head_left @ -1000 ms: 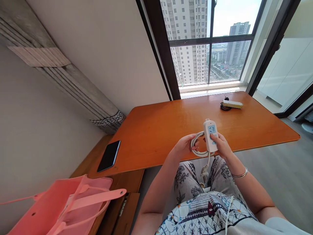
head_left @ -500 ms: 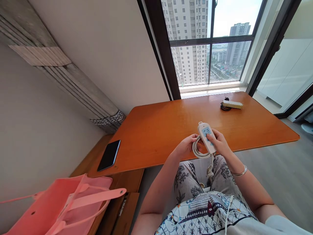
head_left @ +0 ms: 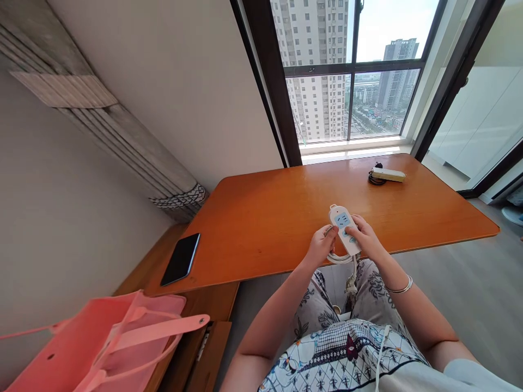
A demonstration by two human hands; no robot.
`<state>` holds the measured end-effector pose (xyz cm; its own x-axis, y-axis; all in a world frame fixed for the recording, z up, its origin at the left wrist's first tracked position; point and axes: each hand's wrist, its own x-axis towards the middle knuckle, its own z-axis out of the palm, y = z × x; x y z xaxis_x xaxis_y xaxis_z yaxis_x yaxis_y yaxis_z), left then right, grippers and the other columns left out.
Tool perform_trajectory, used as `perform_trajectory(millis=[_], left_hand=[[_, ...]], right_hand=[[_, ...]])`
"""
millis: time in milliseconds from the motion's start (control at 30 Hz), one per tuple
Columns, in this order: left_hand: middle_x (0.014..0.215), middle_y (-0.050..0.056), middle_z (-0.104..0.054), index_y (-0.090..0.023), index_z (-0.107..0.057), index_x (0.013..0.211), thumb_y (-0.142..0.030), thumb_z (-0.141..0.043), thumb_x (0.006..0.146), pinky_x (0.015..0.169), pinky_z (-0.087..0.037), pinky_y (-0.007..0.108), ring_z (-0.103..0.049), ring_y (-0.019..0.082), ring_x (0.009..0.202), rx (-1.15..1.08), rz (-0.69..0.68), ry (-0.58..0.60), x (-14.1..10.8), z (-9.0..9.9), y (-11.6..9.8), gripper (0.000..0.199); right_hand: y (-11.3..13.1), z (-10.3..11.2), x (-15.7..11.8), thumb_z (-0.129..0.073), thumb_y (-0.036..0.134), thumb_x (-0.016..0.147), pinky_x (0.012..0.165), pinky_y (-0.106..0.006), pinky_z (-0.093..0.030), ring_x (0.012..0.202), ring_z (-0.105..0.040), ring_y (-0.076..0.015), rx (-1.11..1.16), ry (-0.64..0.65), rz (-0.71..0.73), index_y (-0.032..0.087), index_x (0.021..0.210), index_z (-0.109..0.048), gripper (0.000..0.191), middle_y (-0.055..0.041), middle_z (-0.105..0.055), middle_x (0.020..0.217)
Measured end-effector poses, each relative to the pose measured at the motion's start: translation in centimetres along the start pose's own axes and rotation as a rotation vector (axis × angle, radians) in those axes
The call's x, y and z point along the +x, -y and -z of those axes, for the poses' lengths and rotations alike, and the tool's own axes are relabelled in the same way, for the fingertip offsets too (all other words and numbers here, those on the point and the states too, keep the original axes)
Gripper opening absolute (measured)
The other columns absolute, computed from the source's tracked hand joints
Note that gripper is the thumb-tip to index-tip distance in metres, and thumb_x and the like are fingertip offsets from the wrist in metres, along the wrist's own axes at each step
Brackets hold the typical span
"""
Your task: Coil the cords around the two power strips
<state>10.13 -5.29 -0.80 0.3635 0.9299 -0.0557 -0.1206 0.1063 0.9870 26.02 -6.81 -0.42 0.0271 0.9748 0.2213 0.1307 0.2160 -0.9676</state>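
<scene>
A white power strip with light blue socket panels is held over the table's near edge. My right hand grips its right side, thumb across the front. Closed around the coiled white cable at the strip's left side is my left hand, its thumb and fingers pinched together. Below the strip, the cable's plug end hangs above my lap.
The orange-brown table carries a dark phone or tablet at the left and another strip with a black cord at the far right. A pink bag sits lower left. Behind stands a window.
My left hand has shifted slightly right and closed in beside the strip, covering more of the cable coil. The strip has tilted slightly to the left in my right hand.
</scene>
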Motion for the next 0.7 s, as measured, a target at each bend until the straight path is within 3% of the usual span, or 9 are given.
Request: perform_trajectory(millis=[100,233,333,433,500,600,700], left_hand=[[0.046,-0.012,-0.03,-0.02,-0.05,0.072,-0.086,-0.063,0.062,0.041,-0.032,0.022,-0.031,0.005,0.038,-0.027,-0.058,-0.1,0.4,0.0,0.3,0.068],[0.048,-0.01,-0.032,-0.02,-0.051,0.071,-0.085,-0.062,0.064,0.041,-0.031,0.023,-0.033,0.006,0.038,-0.065,-0.119,-0.224,1.1,-0.2,0.9,0.066],[0.05,-0.01,-0.034,-0.02,-0.052,0.071,-0.087,-0.06,0.063,0.044,-0.035,0.024,-0.032,0.006,0.039,-0.095,-0.103,-0.252,1.6,-1.0,1.7,0.068],[0.051,-0.007,-0.04,-0.021,-0.05,0.068,-0.09,-0.054,0.066,0.052,-0.043,0.027,-0.039,0.008,0.044,-0.064,-0.087,-0.227,1.9,-1.6,2.3,0.069],[0.059,-0.001,-0.054,-0.02,-0.055,0.068,-0.087,-0.05,0.072,0.061,-0.048,0.03,-0.052,0.013,0.055,0.033,-0.105,-0.176,2.2,-1.6,2.3,0.068],[0.088,0.008,-0.072,-0.018,-0.069,0.081,-0.075,-0.054,0.081,0.084,-0.051,0.035,-0.066,0.022,0.087,0.234,-0.169,-0.031,2.6,-0.7,2.0,0.059],[0.115,0.011,-0.073,-0.018,-0.074,0.101,-0.059,-0.061,0.084,0.099,-0.048,0.037,-0.064,0.026,0.111,0.336,-0.204,0.05,3.0,0.6,2.0,0.046]], right_hand=[[-0.4,-0.1,-0.5,-0.066,0.054,0.078,0.099,-0.04,-0.047,0.118,-0.059,-0.0269,0.094,-0.019,-0.042,0.023,0.122,-0.061,0.054,-0.008,-0.064,0.131],[-1.0,-0.2,-1.2,-0.063,0.064,0.082,0.091,-0.039,-0.051,0.105,-0.064,-0.0253,0.109,0.002,-0.104,0.021,0.117,-0.062,0.055,-0.008,-0.07,0.116],[-1.5,0.0,-1.1,-0.063,0.069,0.08,0.08,-0.037,-0.054,0.095,-0.065,-0.0246,0.134,-0.033,-0.139,0.02,0.115,-0.063,0.06,-0.0079,-0.071,0.11],[-1.8,0.7,-0.7,-0.065,0.071,0.076,0.074,-0.035,-0.054,0.092,-0.064,-0.0242,0.155,-0.086,-0.144,0.019,0.113,-0.066,0.063,-0.0081,-0.072,0.107],[-1.8,1.6,-0.5,-0.066,0.071,0.075,0.068,-0.033,-0.054,0.087,-0.063,-0.0232,0.136,-0.107,-0.152,0.019,0.112,-0.067,0.064,-0.0077,-0.071,0.102],[-1.7,3.9,0.0,-0.066,0.072,0.073,0.059,-0.031,-0.052,0.076,-0.06,-0.0201,0.074,-0.105,-0.156,0.02,0.111,-0.068,0.064,-0.0059,-0.07,0.094],[-1.6,7.5,1.0,-0.066,0.073,0.073,0.054,-0.028,-0.049,0.065,-0.055,-0.0161,-0.017,-0.091,-0.17,0.019,0.104,-0.069,0.062,-0.0036,-0.067,0.084]])
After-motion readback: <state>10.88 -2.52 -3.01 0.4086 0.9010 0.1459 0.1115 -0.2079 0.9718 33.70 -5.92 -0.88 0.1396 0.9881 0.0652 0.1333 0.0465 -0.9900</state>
